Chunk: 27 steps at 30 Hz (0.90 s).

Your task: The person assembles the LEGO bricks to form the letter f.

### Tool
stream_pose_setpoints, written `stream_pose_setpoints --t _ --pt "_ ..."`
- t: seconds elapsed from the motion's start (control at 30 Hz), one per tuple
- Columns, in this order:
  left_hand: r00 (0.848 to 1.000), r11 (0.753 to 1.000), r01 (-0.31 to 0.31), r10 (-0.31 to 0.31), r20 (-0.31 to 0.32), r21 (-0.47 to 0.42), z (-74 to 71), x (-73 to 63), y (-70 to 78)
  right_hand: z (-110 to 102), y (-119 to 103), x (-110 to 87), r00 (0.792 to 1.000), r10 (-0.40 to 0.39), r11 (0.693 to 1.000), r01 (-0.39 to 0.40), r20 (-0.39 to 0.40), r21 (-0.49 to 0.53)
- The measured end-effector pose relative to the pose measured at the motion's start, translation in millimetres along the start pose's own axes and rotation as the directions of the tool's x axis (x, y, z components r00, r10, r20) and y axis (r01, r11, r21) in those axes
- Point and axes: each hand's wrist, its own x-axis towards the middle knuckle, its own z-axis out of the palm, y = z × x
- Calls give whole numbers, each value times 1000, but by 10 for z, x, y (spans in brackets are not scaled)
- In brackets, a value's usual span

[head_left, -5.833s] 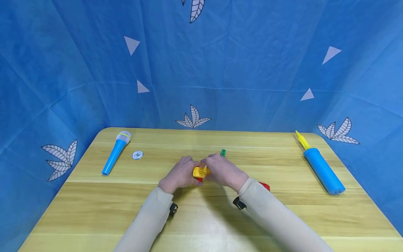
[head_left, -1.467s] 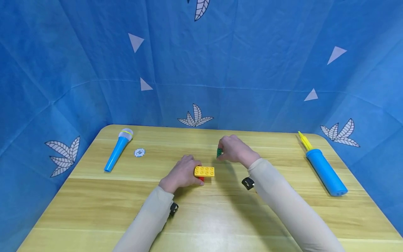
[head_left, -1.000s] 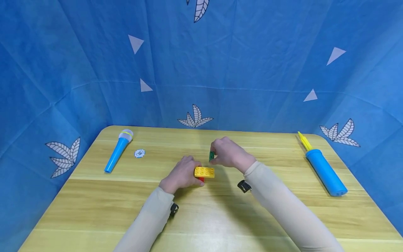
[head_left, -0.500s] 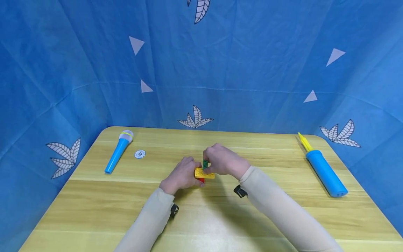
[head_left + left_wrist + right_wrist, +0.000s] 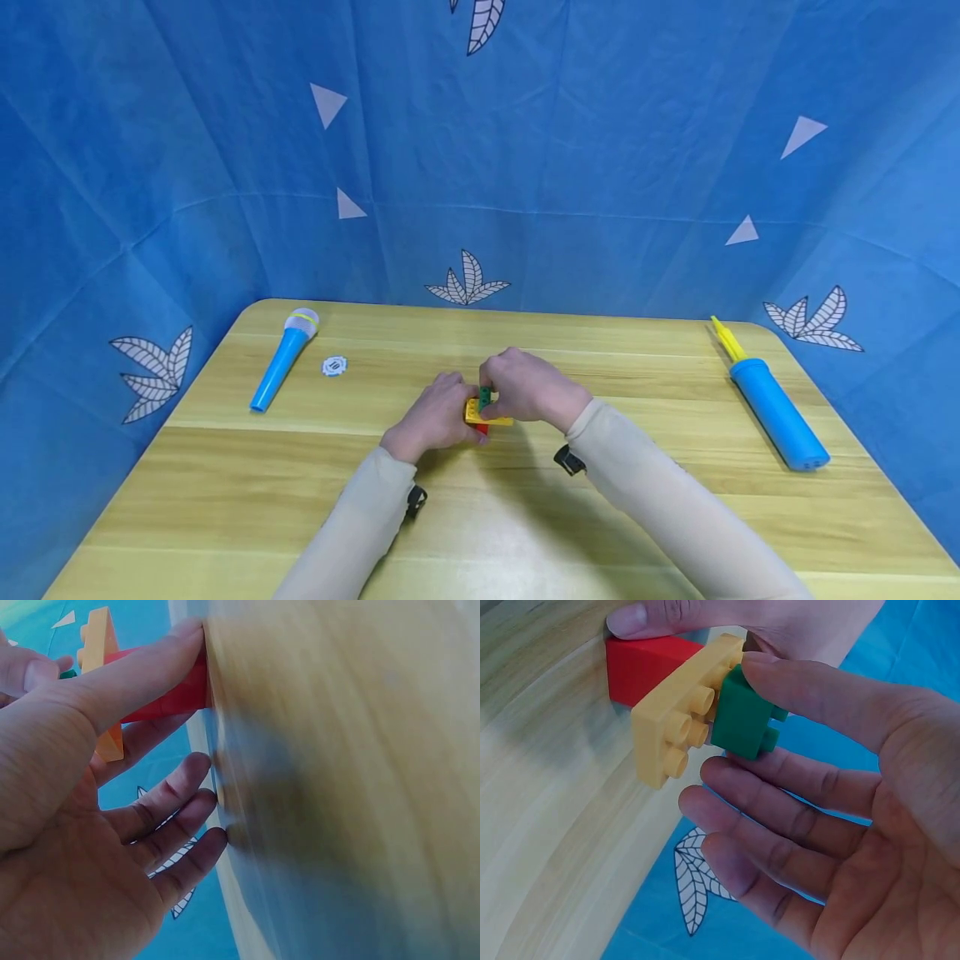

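My left hand [image 5: 431, 418] grips a red toy building brick [image 5: 649, 669] standing on the table, thumb on one side and a finger on the other. A yellow brick [image 5: 651, 735] sits across the red one, its studs facing up. Between thumb and finger, my right hand [image 5: 531, 387] pinches a small green brick [image 5: 739, 716] right at the yellow studs. The green brick lies across the middle of the yellow one, with some studs showing to one side in the right wrist view. Fingers hide part of the red brick in the left wrist view.
A blue toy microphone [image 5: 281, 362] lies at the left of the wooden table [image 5: 225, 492], beside a white-and-blue poker chip [image 5: 334, 366]. On the right lies a blue hand pump [image 5: 778, 415] with a yellow nozzle. A blue patterned cloth [image 5: 570, 150] hangs behind.
The right hand left the yellow brick, picked up the green brick behind it and brought it left and nearer, down onto the yellow brick. The left hand has kept its grip on the red brick.
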Motion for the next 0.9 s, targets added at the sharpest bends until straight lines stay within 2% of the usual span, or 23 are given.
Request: stream_pose_setpoints --t 0.47,0.9 --pt "1000 1000 9 -9 15 -3 25 0 2 43 -18 -7 1000 -2 1000 2 5 0" --pt "1000 1000 9 -9 8 -11 -4 4 12 -1 -39 -6 1000 9 1000 -9 3 -7"
